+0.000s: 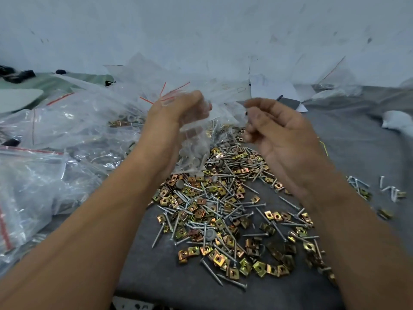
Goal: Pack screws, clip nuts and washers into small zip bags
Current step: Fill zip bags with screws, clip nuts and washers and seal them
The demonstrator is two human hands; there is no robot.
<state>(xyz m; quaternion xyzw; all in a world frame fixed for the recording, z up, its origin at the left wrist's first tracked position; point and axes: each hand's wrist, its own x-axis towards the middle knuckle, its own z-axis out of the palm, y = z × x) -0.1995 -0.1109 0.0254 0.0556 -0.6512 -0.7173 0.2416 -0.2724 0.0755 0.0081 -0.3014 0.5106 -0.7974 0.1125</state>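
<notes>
Left hand (176,113) grip pinches a small clear zip bag with red seal line (190,130) near its top; bag hangs long axis vertical over the heap. Right hand (277,135) is just beside the mouth, fingers curled; can't tell what it holds. Loose silver screws and brass clip nuts (223,211) lie below on the grey-clothed bench (161,271), nearer the right hand.
</notes>
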